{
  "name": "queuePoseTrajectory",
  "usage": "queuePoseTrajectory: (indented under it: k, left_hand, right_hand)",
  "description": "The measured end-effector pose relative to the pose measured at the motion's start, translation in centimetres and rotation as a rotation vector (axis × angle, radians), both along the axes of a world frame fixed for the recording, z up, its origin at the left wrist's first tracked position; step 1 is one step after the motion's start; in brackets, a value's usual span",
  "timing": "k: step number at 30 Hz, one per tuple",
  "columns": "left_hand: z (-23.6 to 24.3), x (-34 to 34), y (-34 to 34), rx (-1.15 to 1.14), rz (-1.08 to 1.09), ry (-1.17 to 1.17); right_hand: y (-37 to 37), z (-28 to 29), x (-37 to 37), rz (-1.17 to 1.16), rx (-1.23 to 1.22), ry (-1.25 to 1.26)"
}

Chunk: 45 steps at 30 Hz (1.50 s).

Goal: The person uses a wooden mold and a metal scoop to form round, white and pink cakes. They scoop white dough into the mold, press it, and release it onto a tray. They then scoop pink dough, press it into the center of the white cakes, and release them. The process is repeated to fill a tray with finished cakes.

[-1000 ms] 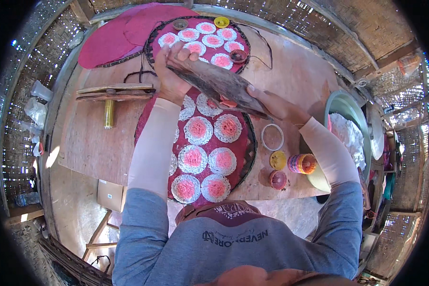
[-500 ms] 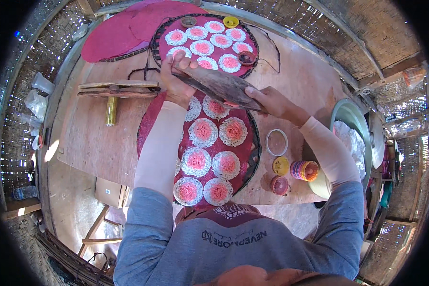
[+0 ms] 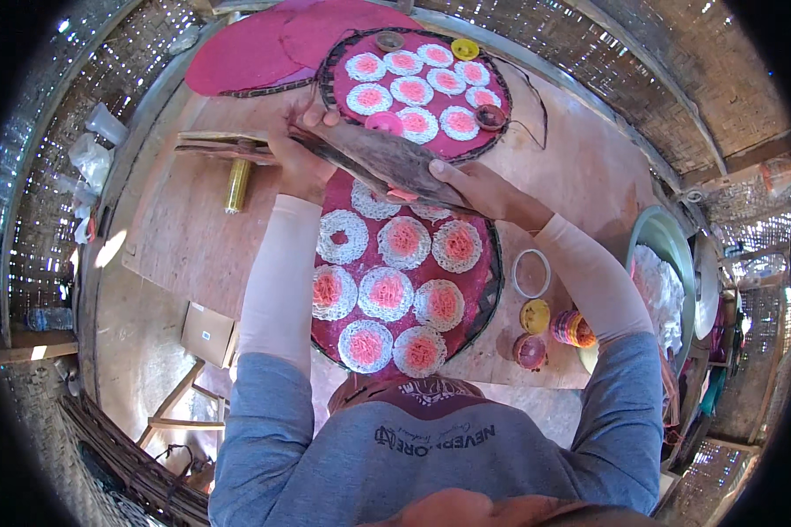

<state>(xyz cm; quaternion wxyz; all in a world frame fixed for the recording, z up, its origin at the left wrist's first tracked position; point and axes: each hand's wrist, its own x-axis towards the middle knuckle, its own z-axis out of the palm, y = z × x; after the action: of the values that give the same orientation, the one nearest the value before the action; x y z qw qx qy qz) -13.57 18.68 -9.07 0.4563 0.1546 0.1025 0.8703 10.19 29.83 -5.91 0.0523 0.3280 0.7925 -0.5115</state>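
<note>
My left hand (image 3: pixel 304 158) and my right hand (image 3: pixel 492 191) grip opposite ends of a dark wooden press (image 3: pixel 387 158) made of two long boards. Pink dough (image 3: pixel 402 194) pokes out at its underside. Below the press is a round pink tray (image 3: pixel 475 323) holding several lacy white nests with pink centres (image 3: pixel 386 292). One white lacy ring (image 3: pixel 341 235), near my left wrist, shows a bare middle. My left forearm overlaps the tray's left side, and the press covers part of its far end.
A second wooden press (image 3: pixel 224 146) with a yellow cylinder (image 3: pixel 237 186) lies at the left. Beyond stands another tray (image 3: pixel 323 83) of nests. To the right are a white ring (image 3: pixel 531 273), yellow bowl (image 3: pixel 534 316), red bowl (image 3: pixel 529 351), stacked coloured rings (image 3: pixel 573 328) and a green basin (image 3: pixel 687 303).
The view has shifted, so the table and trays appear farther right. Both hands keep their grip on the press. The white ring with the bare middle has come into sight beside my left forearm.
</note>
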Motion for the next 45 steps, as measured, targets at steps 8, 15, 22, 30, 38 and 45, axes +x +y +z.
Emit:
queuePoseTrajectory:
  k: [8, 15, 22, 30, 38, 45]
  left_hand:
    - [-3.3, -1.5, -0.5, 0.106, 0.026, -0.118]
    - [3.4, -0.7, -2.5, 0.052, 0.129, 0.086]
    - [3.4, -2.6, -6.8, 0.287, 0.083, 0.314]
    - [-2.9, -2.7, -8.1, 0.303, 0.119, -0.106]
    - [-1.1, -0.5, -9.1, 0.123, 0.158, -0.041]
    - [5.9, 0.4, -8.7, -0.072, 0.089, 0.165]
  right_hand:
    - [-0.2, 0.7, -1.2, 0.090, 0.169, -0.132]
    - [-0.4, 1.0, -2.0, 0.081, 0.227, 0.048]
    - [-4.7, 3.0, -3.3, 0.141, -0.312, 0.167]
    - [-5.4, 0.2, -3.5, 0.208, 0.028, -0.106]
    - [-6.1, 1.2, -3.6, 0.209, 0.143, -0.212]
    - [-6.1, -0.9, -1.5, 0.005, 0.138, 0.250]
